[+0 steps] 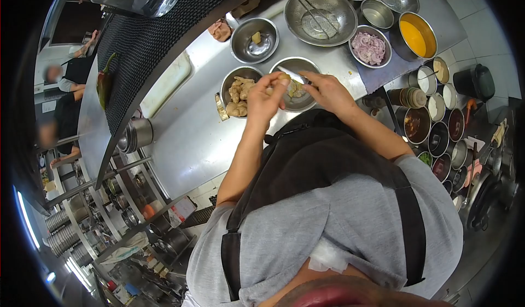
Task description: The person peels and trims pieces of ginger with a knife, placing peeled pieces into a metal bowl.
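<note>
My left hand [267, 96] pinches a small piece of ginger [284, 77] above a steel bowl [306, 62] that has peelings [296, 90] in it. My right hand [330, 92] is closed on a small knife [292, 75], its blade pointing left toward the ginger piece. Left of my hands, a second steel bowl [225, 82] holds several knobs of unpeeled ginger [238, 90]. Behind it stands a third bowl [239, 40] with a yellow peeled piece [256, 37] inside.
A large strainer bowl [306, 12], a bowl of sliced onions [368, 48] and a pot of orange liquid [414, 36] stand at the back right. Many sauce containers [416, 125] crowd the right side. Two people [71, 93] are at the far left, beyond the shelf [142, 44].
</note>
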Demonstrator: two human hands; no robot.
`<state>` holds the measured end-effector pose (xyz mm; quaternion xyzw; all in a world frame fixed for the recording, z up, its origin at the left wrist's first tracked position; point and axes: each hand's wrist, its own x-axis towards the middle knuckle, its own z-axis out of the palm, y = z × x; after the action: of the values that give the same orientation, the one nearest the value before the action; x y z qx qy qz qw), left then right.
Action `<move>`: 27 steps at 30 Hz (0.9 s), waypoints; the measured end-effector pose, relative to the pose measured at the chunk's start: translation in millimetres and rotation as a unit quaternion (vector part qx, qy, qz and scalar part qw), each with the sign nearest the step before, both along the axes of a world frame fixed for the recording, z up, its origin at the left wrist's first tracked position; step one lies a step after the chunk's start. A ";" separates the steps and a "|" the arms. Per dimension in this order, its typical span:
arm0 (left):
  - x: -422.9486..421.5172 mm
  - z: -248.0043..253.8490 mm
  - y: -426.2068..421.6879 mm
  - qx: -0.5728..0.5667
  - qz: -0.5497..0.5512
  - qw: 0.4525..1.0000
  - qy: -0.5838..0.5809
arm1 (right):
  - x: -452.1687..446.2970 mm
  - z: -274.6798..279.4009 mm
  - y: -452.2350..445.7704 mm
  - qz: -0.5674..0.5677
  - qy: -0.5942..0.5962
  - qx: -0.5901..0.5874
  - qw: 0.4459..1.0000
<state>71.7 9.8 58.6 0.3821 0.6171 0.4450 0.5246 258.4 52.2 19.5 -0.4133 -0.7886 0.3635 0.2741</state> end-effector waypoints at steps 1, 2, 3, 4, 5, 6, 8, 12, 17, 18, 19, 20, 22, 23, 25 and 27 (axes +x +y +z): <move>-6.1 0.7 -0.5 0.000 0.000 1.000 0.000 | 2.6 2.0 0.4 -0.017 0.009 -0.050 0.999; -13.7 1.0 -1.7 0.000 0.006 0.994 -0.106 | 5.2 4.9 0.3 -0.016 0.009 -0.051 0.999; -20.3 1.6 -2.7 0.000 0.012 0.978 -0.210 | 7.8 18.4 0.6 -0.029 0.032 -0.184 0.982; -23.6 6.6 -2.8 -0.012 0.007 0.973 -0.229 | 10.0 31.0 0.4 -0.041 0.054 -0.313 0.947; -25.3 9.5 -3.3 -0.013 0.007 0.973 -0.230 | 10.5 42.5 -1.5 -0.041 0.054 -0.313 0.947; -26.0 11.7 -3.7 -0.008 -0.004 0.967 -0.256 | 9.2 54.2 -4.7 -0.010 0.067 -0.305 0.950; -24.6 12.1 -3.5 -0.002 -0.019 0.959 -0.283 | 4.7 62.0 -11.1 0.018 0.080 -0.293 0.953; -16.6 14.1 -7.6 0.006 -0.017 0.934 -0.356 | -10.8 44.0 -16.4 0.076 0.140 -0.063 0.985; -14.9 16.3 -10.7 0.028 -0.009 0.947 -0.320 | -13.0 37.0 -14.9 0.086 0.180 0.007 0.980; -14.5 17.0 -11.0 0.036 -0.009 0.951 -0.308 | -10.2 48.0 -16.1 0.092 0.168 -0.065 0.979; -13.8 18.0 -11.1 0.043 -0.009 0.954 -0.296 | -8.6 54.0 -16.6 0.097 0.154 -0.136 0.974; -12.9 18.9 -11.1 0.044 -0.010 0.954 -0.296 | -8.7 52.8 -16.5 0.097 0.154 -0.135 0.974; -10.6 20.6 -11.4 0.054 -0.002 0.961 -0.271 | -8.9 49.1 -16.6 0.103 0.173 -0.127 0.971; -9.2 21.5 -11.7 0.054 -0.003 0.961 -0.271 | -8.4 49.3 -16.5 0.103 0.173 -0.126 0.971; -7.4 22.9 -12.2 0.073 -0.007 0.972 -0.223 | -7.5 50.1 -16.5 0.104 0.164 -0.147 0.970; -7.9 23.2 -12.4 0.081 -0.015 0.975 -0.206 | -6.6 51.7 -16.4 0.103 0.167 -0.169 0.966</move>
<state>63.8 -2.5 81.8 0.3325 0.4518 0.5551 0.6141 251.8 35.8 71.2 -0.3037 -0.6969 0.5819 0.2888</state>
